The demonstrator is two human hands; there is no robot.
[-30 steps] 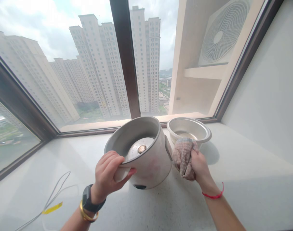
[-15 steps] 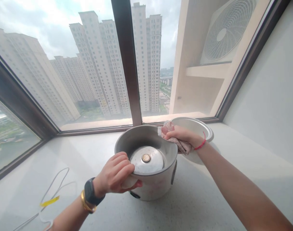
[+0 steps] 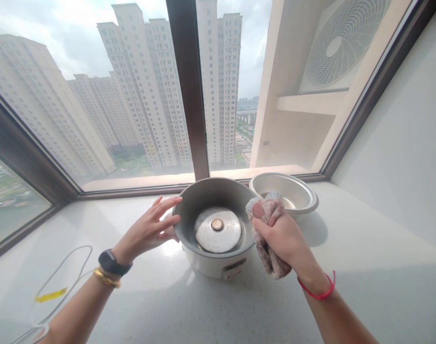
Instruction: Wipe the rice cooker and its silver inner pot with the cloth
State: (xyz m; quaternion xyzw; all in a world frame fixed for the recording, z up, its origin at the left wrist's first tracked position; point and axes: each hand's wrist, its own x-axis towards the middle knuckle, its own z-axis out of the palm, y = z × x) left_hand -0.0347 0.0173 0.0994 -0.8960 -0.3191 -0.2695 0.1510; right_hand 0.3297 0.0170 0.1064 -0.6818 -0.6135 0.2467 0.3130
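Observation:
A rice cooker body [image 3: 207,265] stands upright on the white sill, its inside open to view. At its bottom lies a round metal heating plate [image 3: 205,234] with a brass-coloured centre button [image 3: 217,224]. My left hand [image 3: 151,229] is at the cooker's left rim, fingers spread, the fingertips at the edge. Bunched in my right hand [image 3: 284,239] is a pinkish cloth [image 3: 271,258], beside the right rim. Behind that hand sits a silver inner pot [image 3: 304,196], whose near side the hand and cloth partly cover.
A white cord [image 3: 65,291] with a yellow tag [image 3: 50,295] lies on the sill [image 3: 218,315] at the left. Brown window frames [image 3: 200,162] rise just behind the cooker. A white wall [image 3: 400,167] bounds the right side.
The cooker has turned, bringing a dark-slotted panel to its front. My left hand has shifted from the front rim to the left side and opened; my right has drawn nearer with the cloth.

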